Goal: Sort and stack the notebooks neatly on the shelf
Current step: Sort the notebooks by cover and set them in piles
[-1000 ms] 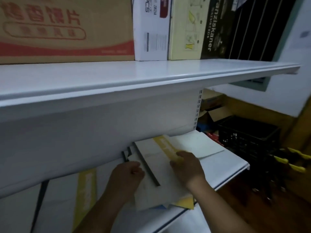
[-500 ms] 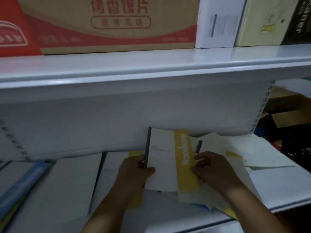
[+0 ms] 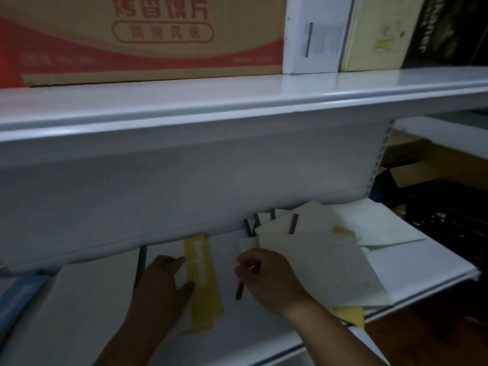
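On the lower white shelf point(image 3: 412, 268) lies a white notebook with a yellow band point(image 3: 202, 276) and a dark spine. My left hand point(image 3: 162, 289) rests flat on it, fingers spread. My right hand point(image 3: 266, 278) pinches the near left edge of a loose pile of white notebooks point(image 3: 317, 257) with dark spines, fanned out to the right. A yellow cover point(image 3: 348, 314) pokes out under the pile at the shelf's front. Another white notebook point(image 3: 89, 299) lies to the left of my left hand.
A blue-covered book point(image 3: 18, 294) lies at the far left of the shelf. The upper shelf point(image 3: 237, 101) juts out overhead and carries a brown and red carton point(image 3: 148, 38) and upright boxes point(image 3: 314, 33). A dark crate point(image 3: 446, 215) and cardboard boxes stand to the right.
The yellow-banded notebook has moved left off the pile and now lies flat under my left hand. My right hand has shifted to the pile's left edge. The view has turned slightly left.
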A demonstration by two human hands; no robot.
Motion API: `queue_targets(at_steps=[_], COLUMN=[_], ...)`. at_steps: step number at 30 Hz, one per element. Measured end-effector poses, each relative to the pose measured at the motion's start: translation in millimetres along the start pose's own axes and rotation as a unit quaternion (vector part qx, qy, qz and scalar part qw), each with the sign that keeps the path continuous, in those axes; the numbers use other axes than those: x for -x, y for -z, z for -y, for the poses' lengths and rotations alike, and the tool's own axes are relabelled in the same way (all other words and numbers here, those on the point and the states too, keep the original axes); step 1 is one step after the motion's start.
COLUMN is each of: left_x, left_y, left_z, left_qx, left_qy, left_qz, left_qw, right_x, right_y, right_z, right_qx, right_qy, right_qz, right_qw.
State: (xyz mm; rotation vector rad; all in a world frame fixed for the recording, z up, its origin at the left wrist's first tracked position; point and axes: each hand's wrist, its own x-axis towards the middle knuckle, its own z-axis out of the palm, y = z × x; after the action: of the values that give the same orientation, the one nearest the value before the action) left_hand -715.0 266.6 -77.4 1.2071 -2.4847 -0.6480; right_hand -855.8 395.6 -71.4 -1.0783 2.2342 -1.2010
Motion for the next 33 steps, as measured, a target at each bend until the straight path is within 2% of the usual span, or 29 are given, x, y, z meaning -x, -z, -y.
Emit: queue_targets(at_steps=[3,6,10,13,15,17,19,22,25,28,30,32,33], left_x=[-10.9,-29.2,-48.5,-54.1,-53.0,-54.2,-55.6,-54.3,-47.9,-41.8,-35.6,-25.9,-19.7], left_y=[-18.2,-40.3,-64.8,-70.3,-69.1,-63.6,-51.7,-30.0,-16.4,-8.0,0.0,10.0,16.2], left_z=[-49.2,-98.7,-136.2,-145.0,-148.3,-148.1,-141.7,-120.2,-96.0,-71.6,-54.0,-34.8,-25.4], left_qx=[0.064,0.062,-0.059,-0.126,-0.168,-0.157,-0.087,0.105,0.270,0.364,0.419,0.458,0.468], left_qy=[-0.118,-0.206,-0.200,-0.192,-0.198,-0.184,-0.148,-0.058,-0.007,0.038,0.072,0.090,0.092], left_qz=[0.033,0.084,0.227,0.211,0.189,0.191,0.214,0.244,0.199,0.146,0.121,0.084,0.062], left_qw=[0.990,0.973,0.951,0.950,0.947,0.951,0.962,0.962,0.942,0.919,0.897,0.881,0.877], right_x=[9.8,26.9,49.1,62.1,67.1,69.2,69.6,70.9,68.3,66.6,70.2,73.7,73.3], right_y=[28.5,59.3,101.2,121.2,122.5,120.4,119.2,115.8,104.0,101.6,111.9,120.0,118.9], right_z=[-20.7,-47.1,-77.8,-90.5,-94.6,-96.6,-96.2,-90.2,-81.4,-79.0,-73.1,-61.0,-53.1], right_qx=[0.016,0.029,0.041,0.003,0.010,0.017,0.008,0.020,0.078,0.108,0.000,-0.148,-0.188], right_qy=[-0.017,-0.006,-0.081,-0.151,-0.163,-0.170,-0.187,-0.221,-0.241,-0.246,-0.250,-0.237,-0.226], right_qz=[-0.078,-0.173,-0.249,-0.264,-0.268,-0.270,-0.260,-0.223,-0.157,-0.152,-0.170,-0.183,-0.186], right_qw=[0.997,0.985,0.964,0.953,0.949,0.948,0.947,0.949,0.955,0.951,0.953,0.942,0.938])
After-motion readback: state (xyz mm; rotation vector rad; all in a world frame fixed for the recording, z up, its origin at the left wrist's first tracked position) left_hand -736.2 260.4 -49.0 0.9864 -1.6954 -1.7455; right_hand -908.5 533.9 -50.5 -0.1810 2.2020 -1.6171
